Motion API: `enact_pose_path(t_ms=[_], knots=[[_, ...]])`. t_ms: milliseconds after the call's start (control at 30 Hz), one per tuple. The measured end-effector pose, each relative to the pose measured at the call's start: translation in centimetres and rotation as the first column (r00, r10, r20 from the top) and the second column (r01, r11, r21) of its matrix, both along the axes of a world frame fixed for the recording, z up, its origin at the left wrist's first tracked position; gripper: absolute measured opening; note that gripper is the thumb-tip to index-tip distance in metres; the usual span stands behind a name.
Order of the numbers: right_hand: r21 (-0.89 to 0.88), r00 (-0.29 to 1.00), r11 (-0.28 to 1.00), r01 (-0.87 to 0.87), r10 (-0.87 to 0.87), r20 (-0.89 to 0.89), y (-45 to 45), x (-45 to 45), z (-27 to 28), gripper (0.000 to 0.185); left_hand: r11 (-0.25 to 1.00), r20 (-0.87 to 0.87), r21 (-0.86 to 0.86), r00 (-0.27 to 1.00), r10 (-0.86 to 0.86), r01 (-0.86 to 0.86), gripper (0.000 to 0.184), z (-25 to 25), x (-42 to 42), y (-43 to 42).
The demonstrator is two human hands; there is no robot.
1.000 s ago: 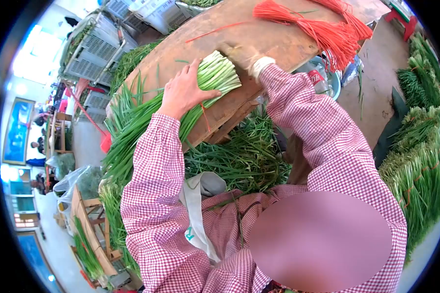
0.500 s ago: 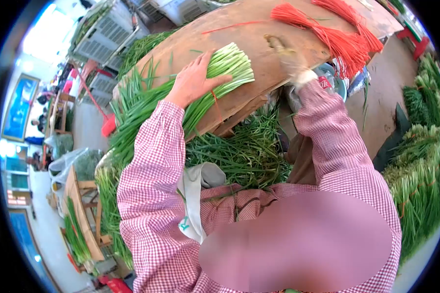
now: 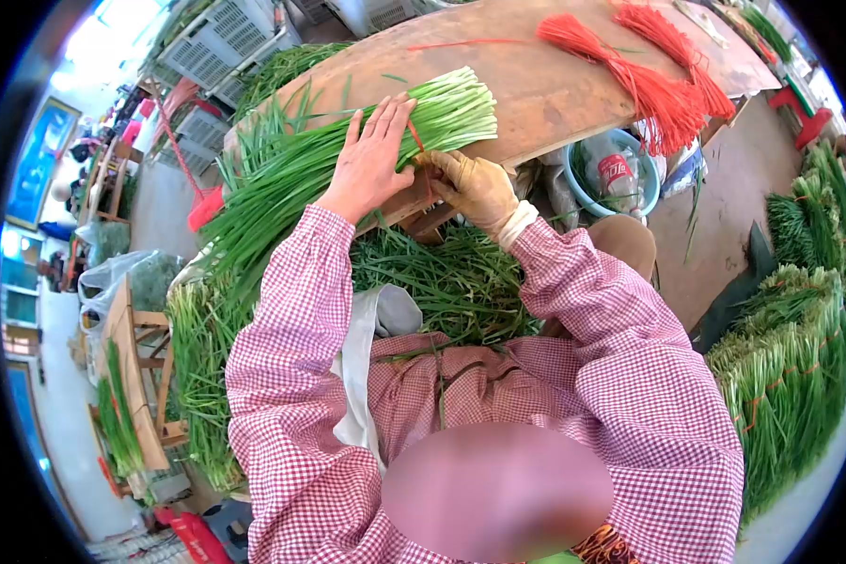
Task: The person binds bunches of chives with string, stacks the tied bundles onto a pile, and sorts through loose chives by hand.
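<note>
A thick bundle of green stalks (image 3: pixel 310 160) lies across the table edge, its pale cut ends pointing right. My left hand (image 3: pixel 371 162), bare, rests on top of the bundle with its fingers spread. Around the bundle runs a thin red tie (image 3: pixel 415 134). My right hand (image 3: pixel 470 188), in a yellowish glove, is closed at the tie's lower end, just below the bundle, with thumb and fingers pinched together on it. The leaf ends of the stalks hang over the table's left side.
Two bunches of red ties (image 3: pixel 630 75) lie on the wooden table (image 3: pixel 536 113). A blue basin (image 3: pixel 644 193) with a plastic bottle stands below. Loose greens (image 3: pixel 442 282) fill the space before my lap. Tied bundles (image 3: pixel 790 367) stand at the right; crates (image 3: pixel 226 42) stand at back left.
My right hand has come from over the table, right of the cut ends, back to the bundle's near side and closed on the tie. My left hand has shifted slightly along the bundle, with fingers spread wider.
</note>
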State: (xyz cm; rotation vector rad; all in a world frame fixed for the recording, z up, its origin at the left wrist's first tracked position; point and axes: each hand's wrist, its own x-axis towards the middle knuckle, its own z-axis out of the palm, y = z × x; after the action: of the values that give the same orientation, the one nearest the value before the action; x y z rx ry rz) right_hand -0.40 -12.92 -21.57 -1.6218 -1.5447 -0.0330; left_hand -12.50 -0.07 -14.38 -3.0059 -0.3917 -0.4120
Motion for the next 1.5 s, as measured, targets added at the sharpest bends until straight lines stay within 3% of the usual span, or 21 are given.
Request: enact_pose_path(t_ms=[200,400,500,533,600,700,900,1133,1233,1433,1500], knots=[[0.123,0.998,0.992,-0.033,0.027,0.052,1.7,0.2,0.2,0.025,0.998,-0.022,-0.055,1.000,-0.020,0.018,0.086,0.3,0.2,0.9],[0.104,0.996,0.994,-0.023,0.014,0.089,2.2,0.2,-0.2,0.021,0.996,-0.043,-0.089,0.999,-0.027,0.023,0.087,0.5,0.2,1.3],[0.083,0.997,0.995,-0.051,0.056,-0.061,2.4,0.1,-0.3,0.021,0.995,-0.066,-0.094,0.998,-0.017,0.011,0.088,0.8,0.2,1.2],[0.072,0.939,0.988,-0.133,0.149,-0.311,2.5,0.0,-0.7,0.021,0.995,-0.077,-0.096,0.997,-0.013,0.005,0.089,0.9,0.2,1.1],[0.111,0.622,0.951,-0.288,0.274,-0.734,2.8,-0.2,-1.2,0.021,0.994,-0.063,-0.108,0.998,-0.030,0.023,0.090,0.9,0.1,1.3],[0.259,0.436,0.899,-0.352,0.403,-0.805,2.9,-0.4,-1.2,0.023,0.992,-0.068,-0.121,0.997,-0.031,0.023,0.091,1.0,0.1,1.4],[0.275,0.240,0.873,-0.403,0.390,-0.889,3.0,0.3,-0.9,0.021,0.992,-0.074,-0.123,0.996,-0.039,0.030,0.091,1.0,0.1,1.7],[0.311,0.235,0.823,-0.475,0.459,-0.856,3.0,0.8,-0.5,0.022,0.994,-0.072,-0.102,0.997,-0.036,0.029,0.090,0.8,0.2,2.0],[0.255,0.303,0.858,-0.445,0.413,-0.859,2.6,0.6,0.6,0.023,0.996,-0.074,-0.090,0.997,-0.030,0.024,0.089,0.8,0.2,2.0],[0.177,0.295,0.904,-0.390,0.304,-0.906,2.5,0.7,1.1,0.028,0.999,-0.044,0.015,0.998,0.052,-0.051,0.089,0.7,0.7,0.5],[0.141,0.413,0.944,-0.299,0.261,-0.873,2.5,0.2,0.9,0.030,0.986,0.007,0.128,0.994,0.107,-0.107,0.090,-0.1,1.4,0.3]])
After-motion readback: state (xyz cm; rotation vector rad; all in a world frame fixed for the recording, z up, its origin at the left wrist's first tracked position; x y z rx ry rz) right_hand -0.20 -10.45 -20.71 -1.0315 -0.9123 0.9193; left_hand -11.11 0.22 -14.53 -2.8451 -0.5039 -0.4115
